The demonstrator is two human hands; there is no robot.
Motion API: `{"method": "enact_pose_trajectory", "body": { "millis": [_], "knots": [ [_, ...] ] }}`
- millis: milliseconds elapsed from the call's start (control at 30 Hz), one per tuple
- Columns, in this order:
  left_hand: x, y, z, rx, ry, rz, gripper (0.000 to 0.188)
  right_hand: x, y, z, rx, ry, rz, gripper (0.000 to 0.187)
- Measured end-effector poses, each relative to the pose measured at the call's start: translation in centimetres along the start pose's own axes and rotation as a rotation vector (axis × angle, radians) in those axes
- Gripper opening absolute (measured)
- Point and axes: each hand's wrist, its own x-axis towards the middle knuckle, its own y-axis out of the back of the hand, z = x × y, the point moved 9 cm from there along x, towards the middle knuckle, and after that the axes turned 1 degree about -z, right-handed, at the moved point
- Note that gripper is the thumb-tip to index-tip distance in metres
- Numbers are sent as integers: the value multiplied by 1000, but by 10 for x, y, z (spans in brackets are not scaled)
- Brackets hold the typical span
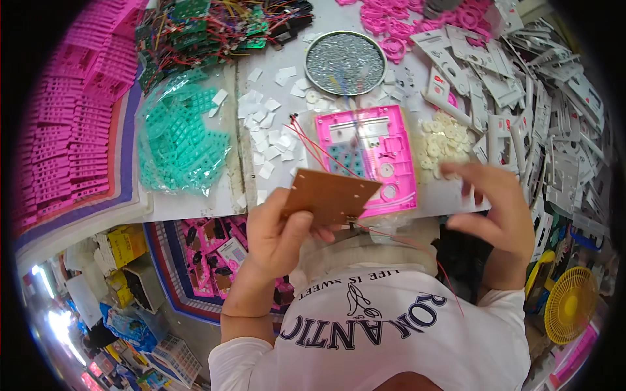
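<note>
My left hand (280, 228) grips a brown circuit board (331, 195) by its left edge, thumb on top. Red wires (313, 146) run up from behind the board, and more trail down toward my shirt. Under and beyond the board lies a pink plastic housing (405, 156), fitted with a teal button pad (345, 158) and small round white parts. To the right of the housing, my right hand (489, 205) hovers with its fingers apart, holding nothing. Cream-coloured plastic discs (445, 140) lie in a heap just beyond it.
A round tin of small metal screws (345, 62) stands at the back. Left are a bag of teal pads (182, 137), wired green circuit boards (195, 29) and stacked pink housings (65, 137). White panels (508, 91) pile up at right. White squares (267, 120) are scattered mid-table.
</note>
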Motion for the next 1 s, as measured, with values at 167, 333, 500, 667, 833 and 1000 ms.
{"method": "enact_pose_trajectory", "body": {
  "millis": [167,333,500,667,833,1000],
  "knots": [
    [8,-29,2,-62,-42,-51,20,7,-48,-50,-340,418,-99,50],
    [-4,-40,-13,214,-73,-248,20,19,-40,-38,116,436,-73,51],
    [-22,-60,-39,108,255,-289,23,41,-80,-25,622,339,-249,33],
    [-44,-74,-75,-649,709,-256,41,72,-85,41,699,-167,-104,26],
    [-41,-71,-86,-738,689,-219,51,112,-106,38,579,-46,-200,33],
    [-52,-64,-86,-680,686,-239,53,126,-114,28,213,-50,-313,39]
  ]
}}
